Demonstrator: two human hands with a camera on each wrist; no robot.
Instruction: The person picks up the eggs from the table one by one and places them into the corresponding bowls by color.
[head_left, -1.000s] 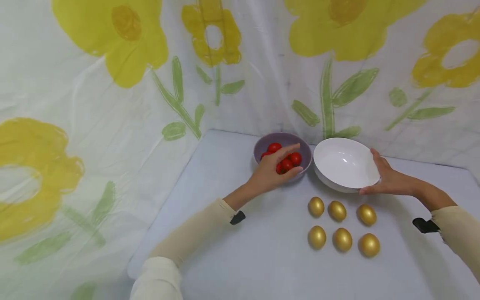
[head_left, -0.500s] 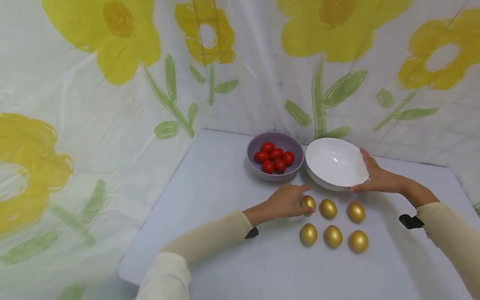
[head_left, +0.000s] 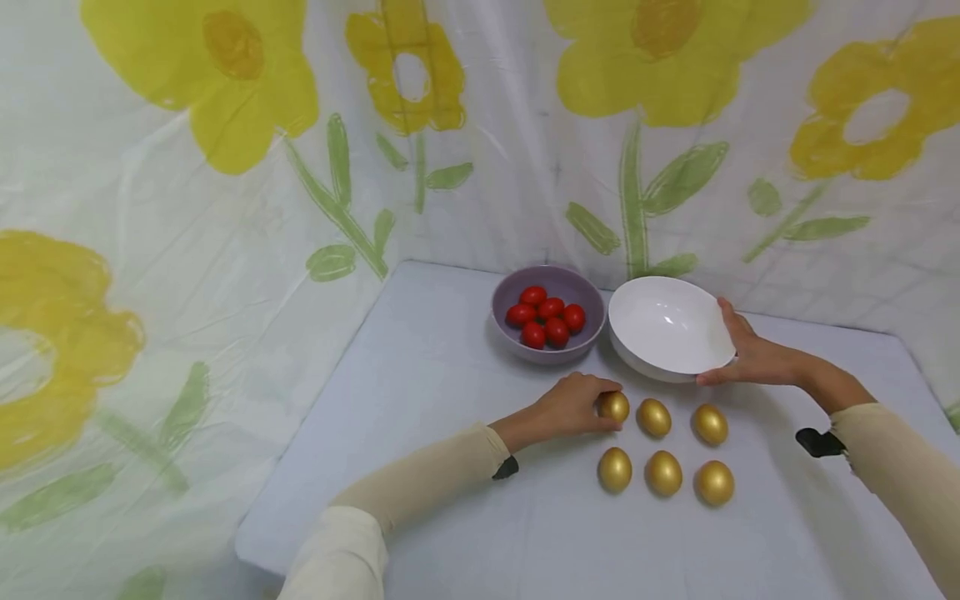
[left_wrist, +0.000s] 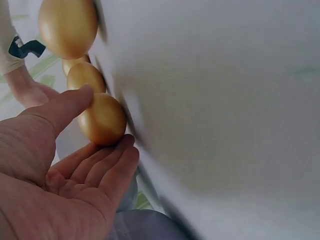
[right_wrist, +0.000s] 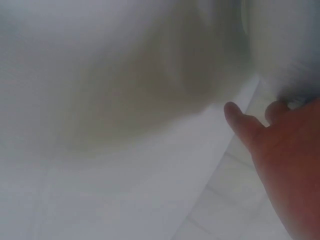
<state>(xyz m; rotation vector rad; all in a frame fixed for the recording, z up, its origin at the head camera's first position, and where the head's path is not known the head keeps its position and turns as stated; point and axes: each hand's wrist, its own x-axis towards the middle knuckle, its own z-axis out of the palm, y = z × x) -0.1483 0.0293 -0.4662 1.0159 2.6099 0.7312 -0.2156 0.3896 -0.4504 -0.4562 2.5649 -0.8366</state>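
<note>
While three golden eggs point(head_left: 663, 473) sit in the nearest row on the table point(head_left: 435, 358), the left hand point(head_left: 572, 406) pinches the leftmost egg point(head_left: 615, 407) of the row behind (thumb one side, fingertips the other). Further off, the right hand point(head_left: 759, 356) curves round the white bowl point(head_left: 663, 329); just beside stands a purple bowl point(head_left: 551, 356) of red egg-shaped things point(head_left: 557, 332), before a flowered curtain point(head_left: 517, 183).

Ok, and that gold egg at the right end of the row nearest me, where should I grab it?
Probably pinch the gold egg across its rounded middle, coming in from the right. That side is open, while the left neighbour and the egg behind it sit close. Its curve narrows away from the middle, so fingers there should slip less.
</note>
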